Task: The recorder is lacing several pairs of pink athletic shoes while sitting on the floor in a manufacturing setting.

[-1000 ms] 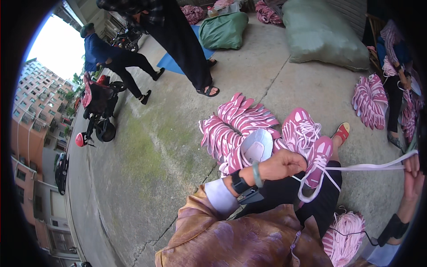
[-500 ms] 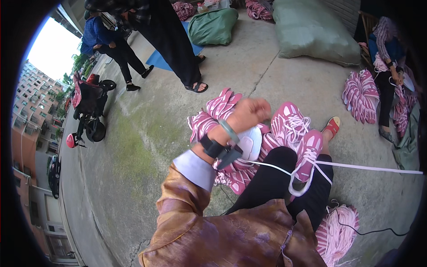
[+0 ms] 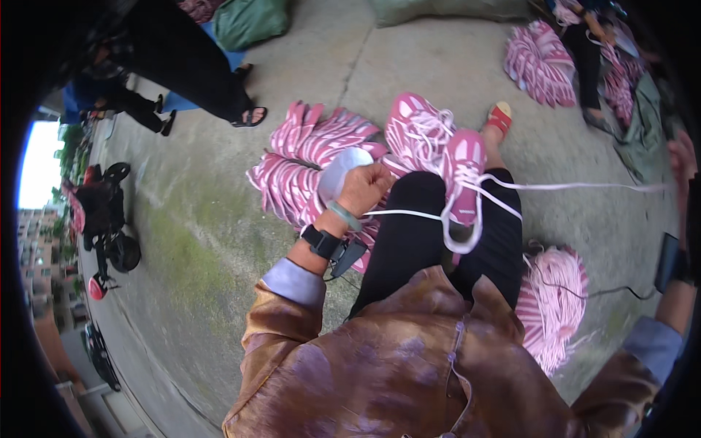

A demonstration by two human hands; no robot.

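A pink and white shoe upper (image 3: 464, 157) rests across my dark-trousered thighs, with a white shoelace (image 3: 569, 186) threaded through it and a loop hanging at its near end. My left hand (image 3: 367, 190) is closed to the left of the upper; one lace strand runs to it, though its grip is partly hidden. At the far right edge, my right hand (image 3: 683, 155) is partly cut off and blurred, closed around the lace's other stretched strand. Beyond the upper lies another laced pink upper (image 3: 416, 131). Behind my left hand is a pale rounded piece (image 3: 339, 171).
Stacked pink and white uppers (image 3: 292, 164) lie ahead on the left. A bundle of pale pink laces (image 3: 558, 292) and a black cable (image 3: 621, 292) are by my right side. Other people stand and sit farther off, near green sacks (image 3: 252, 22) and a motorbike (image 3: 102, 212).
My left hand has come down and nearer, from raised over the stack to beside my thigh. My right hand has come into view at the right edge. The whole view has shifted downward.
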